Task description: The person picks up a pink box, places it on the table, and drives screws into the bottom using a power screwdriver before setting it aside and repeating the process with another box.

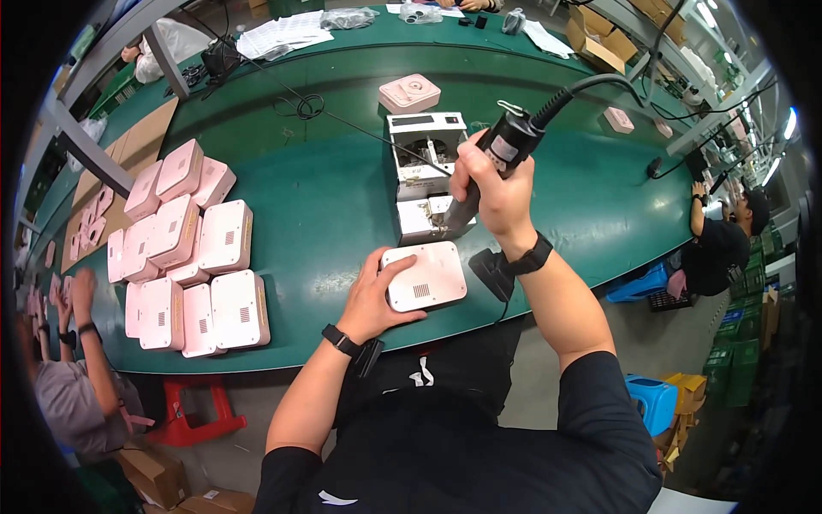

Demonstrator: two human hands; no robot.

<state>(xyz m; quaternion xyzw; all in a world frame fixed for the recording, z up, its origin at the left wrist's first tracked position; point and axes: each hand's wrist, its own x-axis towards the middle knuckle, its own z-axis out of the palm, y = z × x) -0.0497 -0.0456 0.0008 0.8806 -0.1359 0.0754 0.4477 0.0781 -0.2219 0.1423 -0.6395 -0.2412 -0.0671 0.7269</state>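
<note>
My right hand [499, 193] is wrapped round a black corded electric screwdriver [514, 133], which slants down to the left. Its lower end is over the front part of a grey and black screw feeder [419, 186]; the tip is too small to make out. In front of the feeder, a pale pink plastic casing [441, 276] lies flat near the table's front edge, with a slotted vent and corner holes facing up. My left hand [373, 298] grips its left side, with thumb and fingers along its edges and top.
Stacked pink casings [201, 248] fill the table's left side. Another pink casing [409, 92] lies behind the feeder. A thin black cable [342, 120] crosses the green table [317, 201] to the feeder. Co-workers sit at the left, the far side and the right [723, 240].
</note>
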